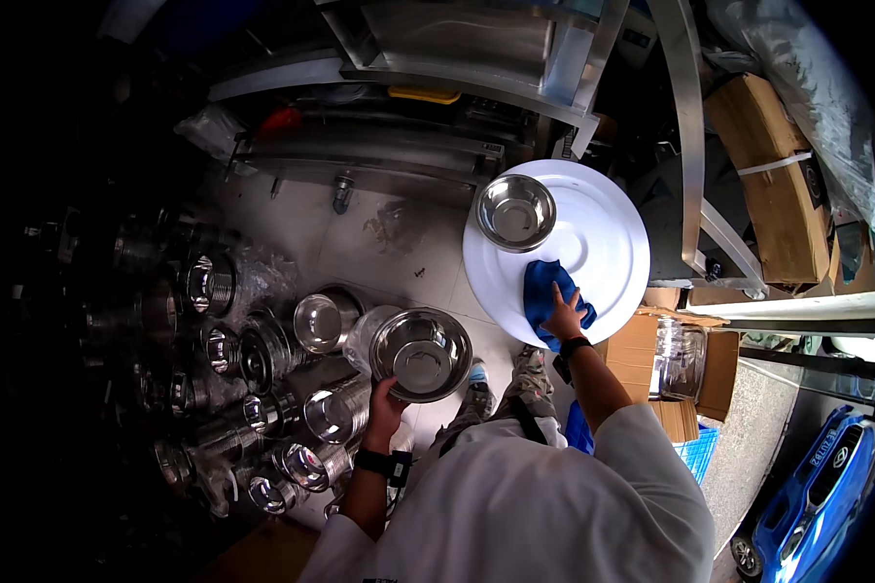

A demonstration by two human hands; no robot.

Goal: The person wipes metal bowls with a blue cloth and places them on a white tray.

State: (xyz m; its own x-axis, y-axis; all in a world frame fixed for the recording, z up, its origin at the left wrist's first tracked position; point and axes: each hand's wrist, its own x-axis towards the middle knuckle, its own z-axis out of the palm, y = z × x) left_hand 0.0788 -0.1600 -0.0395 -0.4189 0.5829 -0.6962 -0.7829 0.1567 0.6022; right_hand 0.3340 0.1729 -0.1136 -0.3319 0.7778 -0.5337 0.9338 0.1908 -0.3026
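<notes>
My left hand (385, 405) grips the near rim of a wide stainless steel bowl (445, 372), tilted so its shiny inside faces up at me. On the right, my right hand (564, 318) rests with spread fingers on a crumpled blue cloth (542, 286). That cloth lies on a round white plastic lid or top (612, 240), near its lower left edge. A smaller stainless steel bowl (516, 213) sits upright on the same white surface, beyond the cloth.
Stacks of stainless steel bowls (328, 415), some in clear plastic wrap, crowd the floor at left. A steel frame (693, 146) and a long cardboard box (769, 182) stand at right. An open carton (631, 357) holds clear containers; a blue car (809, 495) is outside.
</notes>
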